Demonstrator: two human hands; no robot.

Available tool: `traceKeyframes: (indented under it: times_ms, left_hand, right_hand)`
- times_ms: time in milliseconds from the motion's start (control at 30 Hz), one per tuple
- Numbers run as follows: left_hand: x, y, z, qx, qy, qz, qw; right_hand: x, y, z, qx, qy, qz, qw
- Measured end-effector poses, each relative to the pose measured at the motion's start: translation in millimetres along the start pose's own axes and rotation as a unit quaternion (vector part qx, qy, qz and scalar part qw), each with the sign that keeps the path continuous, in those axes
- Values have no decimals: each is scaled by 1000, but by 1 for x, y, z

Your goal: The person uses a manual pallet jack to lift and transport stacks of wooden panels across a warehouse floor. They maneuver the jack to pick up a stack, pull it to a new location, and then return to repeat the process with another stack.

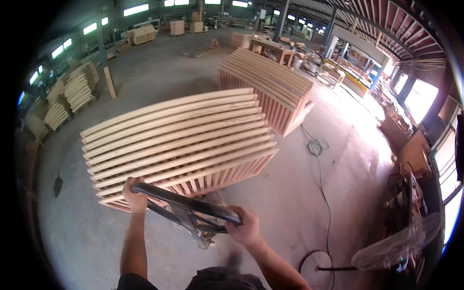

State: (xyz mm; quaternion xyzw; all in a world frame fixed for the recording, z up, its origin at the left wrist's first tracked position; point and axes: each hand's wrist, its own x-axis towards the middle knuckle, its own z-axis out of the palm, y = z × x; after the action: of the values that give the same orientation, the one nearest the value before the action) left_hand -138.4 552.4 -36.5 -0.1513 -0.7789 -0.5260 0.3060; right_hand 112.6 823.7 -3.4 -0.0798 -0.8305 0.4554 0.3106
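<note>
Both ends of a black pallet jack handle (pixel 188 203) are in my grip. My left hand (pixel 134 195) wraps its left end, close to the near left corner of the wooden load. Around the right end, my right hand (pixel 244 226) is closed. Below the bar, the jack's metal shaft and base (pixel 205 240) show in part. In front of the handle stands a load of slatted wooden frames (pixel 179 137), set on edge in a row, with pale curved top rails. The jack's forks are hidden beneath it.
Behind the load, to its right, stands a second row of slatted frames (pixel 268 82). A green cable (pixel 316 147) runs over the concrete floor toward a pedestal fan (pixel 396 244) at the lower right. More frames (pixel 77 89) and a steel post (pixel 102 43) are at the left.
</note>
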Motion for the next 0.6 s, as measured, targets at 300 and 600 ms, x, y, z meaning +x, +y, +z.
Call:
traceKeyframes:
  times_ms: [300,600]
  left_hand:
    - [42,-23,99,60,21,-12,998]
    - [78,-101,158,59,46,70,995]
  right_hand:
    - [115,79,-13,4,-24,14,1000]
    - [281,182,5,77,-74,-74,992]
